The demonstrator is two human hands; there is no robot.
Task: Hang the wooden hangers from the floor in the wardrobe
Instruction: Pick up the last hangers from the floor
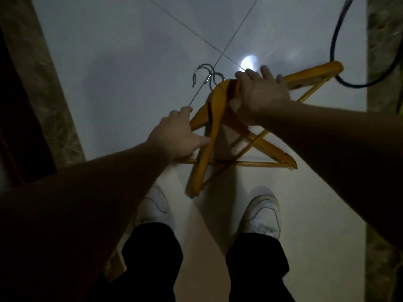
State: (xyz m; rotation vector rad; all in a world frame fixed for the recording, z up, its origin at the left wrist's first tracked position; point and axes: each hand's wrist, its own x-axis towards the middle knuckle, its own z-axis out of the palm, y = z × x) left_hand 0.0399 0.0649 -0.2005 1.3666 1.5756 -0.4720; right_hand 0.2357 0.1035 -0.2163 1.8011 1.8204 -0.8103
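Note:
Two yellow-brown wooden hangers with metal hooks lie crossed over each other just above the white tiled floor (130,62). My left hand (181,136) grips the first hanger (270,149) by its left shoulder, below the long hook (199,73). My right hand (259,94) curls over the peak of the second hanger (205,153), next to its smaller hook (218,76). One arm of that hanger reaches to the upper right, the other points down towards my shoes. My hands hide parts of both hangers.
A black cable (333,40) loops on the floor at the upper right. Marbled border strips run along the left (43,83) and right (381,62) edges, with dark wood (13,127) at the far left. My white shoes (261,216) stand below the hangers.

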